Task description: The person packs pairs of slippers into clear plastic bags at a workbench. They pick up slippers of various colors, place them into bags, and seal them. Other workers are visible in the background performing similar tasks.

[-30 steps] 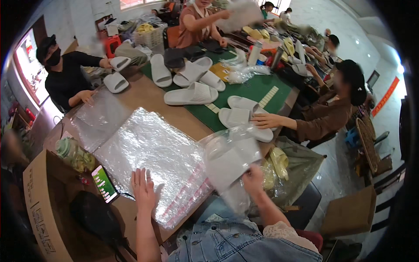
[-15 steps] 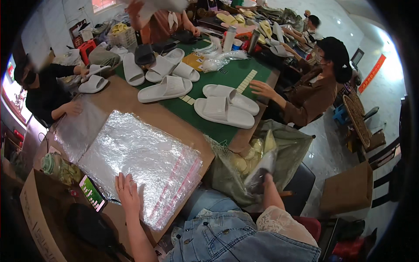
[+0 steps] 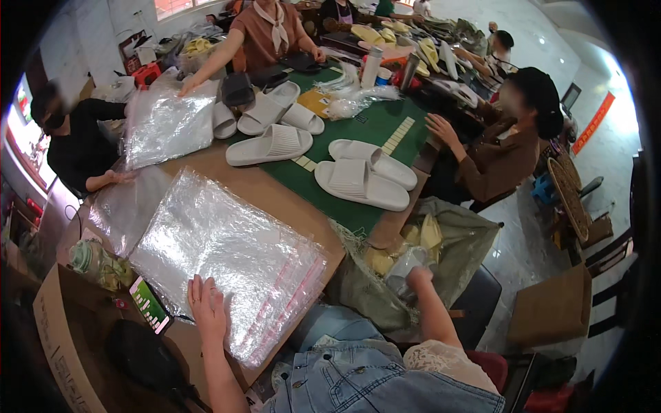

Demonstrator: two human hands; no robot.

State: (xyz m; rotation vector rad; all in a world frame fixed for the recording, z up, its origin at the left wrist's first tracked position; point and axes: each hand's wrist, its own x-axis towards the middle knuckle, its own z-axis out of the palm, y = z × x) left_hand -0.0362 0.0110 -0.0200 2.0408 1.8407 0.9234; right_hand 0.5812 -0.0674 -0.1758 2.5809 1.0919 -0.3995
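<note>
My left hand (image 3: pixel 207 307) lies with its fingers stretched out on the near left edge of a stack of clear plastic bags (image 3: pixel 224 237) with pink strips along one side. My right hand (image 3: pixel 418 277) reaches into the mouth of a grey-green woven sack (image 3: pixel 458 237) at my right. It grips a shiny, greyish, plastic-wrapped item (image 3: pixel 407 267), most likely a bagged slipper; its far part is blurred. Yellow bagged slippers (image 3: pixel 431 233) lie deeper in the sack.
Grey slippers (image 3: pixel 361 184) stand on a green mat (image 3: pixel 344 224) ahead. A co-worker's arm (image 3: pixel 213 63) holds a stack of plastic bags (image 3: pixel 172 127) at the far left. Other people sit around the table. By my left arm are a phone (image 3: pixel 149 305), a jar (image 3: pixel 96 261) and a cardboard box (image 3: pixel 58 344).
The far co-worker has brought a stack of plastic bags down toward the person at the left. My right hand's bagged item has shifted within the sack. My left hand stays on the bags.
</note>
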